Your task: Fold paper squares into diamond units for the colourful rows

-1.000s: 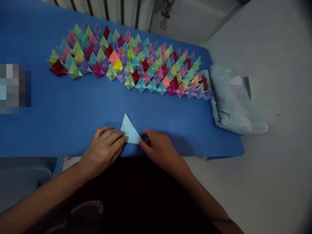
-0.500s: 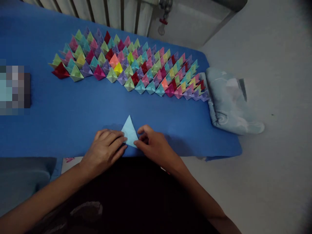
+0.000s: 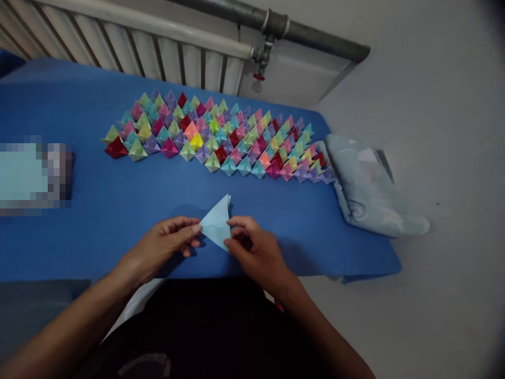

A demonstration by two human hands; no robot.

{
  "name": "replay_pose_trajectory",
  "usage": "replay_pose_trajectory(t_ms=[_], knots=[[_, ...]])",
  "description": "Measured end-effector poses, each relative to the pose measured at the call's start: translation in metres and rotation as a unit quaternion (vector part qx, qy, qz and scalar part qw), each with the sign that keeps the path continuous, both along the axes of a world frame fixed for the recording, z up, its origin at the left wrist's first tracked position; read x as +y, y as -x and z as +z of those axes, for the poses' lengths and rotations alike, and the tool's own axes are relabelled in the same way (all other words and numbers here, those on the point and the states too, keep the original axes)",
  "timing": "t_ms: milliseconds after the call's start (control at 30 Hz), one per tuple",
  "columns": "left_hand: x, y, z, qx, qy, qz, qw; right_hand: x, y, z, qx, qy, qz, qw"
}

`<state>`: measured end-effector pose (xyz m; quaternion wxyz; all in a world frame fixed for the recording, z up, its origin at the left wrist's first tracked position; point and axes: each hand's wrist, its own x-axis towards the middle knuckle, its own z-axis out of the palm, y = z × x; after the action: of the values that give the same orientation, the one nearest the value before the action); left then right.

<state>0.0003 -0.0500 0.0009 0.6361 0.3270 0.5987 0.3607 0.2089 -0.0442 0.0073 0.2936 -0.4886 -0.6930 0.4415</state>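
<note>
Btwn L hand [image 3: 169, 239] & R hand [image 3: 258, 250]: creased lt-blue paper [image 3: 216, 223], approx triangular.

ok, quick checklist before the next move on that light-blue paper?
1. Left hand pinching the light-blue paper at its left corner: ok.
2. Right hand at the paper's right edge: ok.
3. Layers flush at the top: not ok, two tips show apart.
4. Creases on the paper's underside: cannot tell, hidden.
5. Colored folded pieces apart from both hands: ok.
6. Folded cloth apart from both hands: ok.
</note>
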Motion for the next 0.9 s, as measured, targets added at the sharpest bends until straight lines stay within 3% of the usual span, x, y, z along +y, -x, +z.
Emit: replay_pose_trajectory(t_ms=[233,400,467,700,900], knots=[[0.012,-0.002,-0.006,-0.094,0.009,0.056,0.994,0.011,0.001,0.003,0.006,-0.071,0.003,0.997],[0.017,0.003,-0.008,-0.141,0.006,0.060,0.988,0.025,-0.002,0.017,0.045,-0.145,-0.077,0.985],[0.016,0.003,-0.008,-0.151,0.006,0.061,0.987,0.031,0.000,0.022,0.047,-0.175,-0.081,0.980],[0.010,-0.001,-0.012,-0.143,-0.013,0.037,0.989,0.036,0.015,0.021,0.032,-0.136,-0.017,0.990],[0.010,0.000,-0.010,-0.150,0.010,0.002,0.989,0.036,0.016,0.012,0.017,-0.053,0.109,0.993]])
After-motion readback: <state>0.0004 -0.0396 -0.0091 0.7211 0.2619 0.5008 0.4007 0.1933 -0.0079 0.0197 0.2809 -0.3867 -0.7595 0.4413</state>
